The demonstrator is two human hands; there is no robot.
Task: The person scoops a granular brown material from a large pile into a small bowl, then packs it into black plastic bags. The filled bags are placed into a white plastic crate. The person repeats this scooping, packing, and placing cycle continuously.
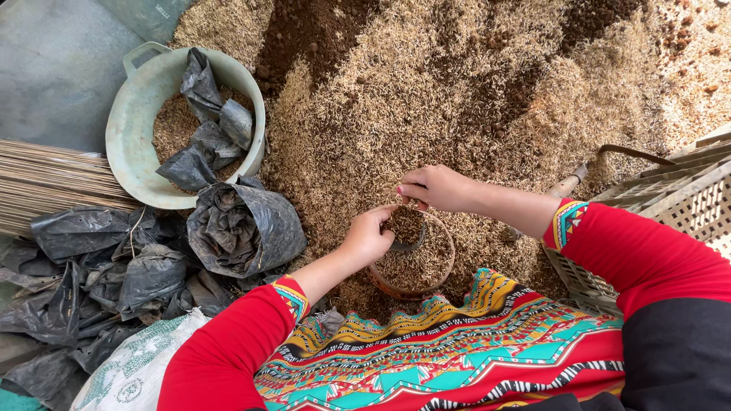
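Observation:
A small round brown pot (pixel 426 285) stands on the husk pile just in front of my lap, partly filled with husk and dark soil. My left hand (pixel 369 234) grips a dark bag rim (pixel 407 245) set inside the pot, at its left edge. My right hand (pixel 435 187) hovers just above the pot's far edge, fingers pinched together, apparently on the bag's edge or a bit of husk. Both arms wear red sleeves with patterned cuffs.
A big heap of rice husk and brown soil (pixel 457 84) fills the ground ahead. A pale green basin (pixel 126 125) with husk and black bags sits left. Crumpled black plastic bags (pixel 137 266) lie lower left, a woven crate (pixel 685 198) right, a tool handle (pixel 567 183) beside it.

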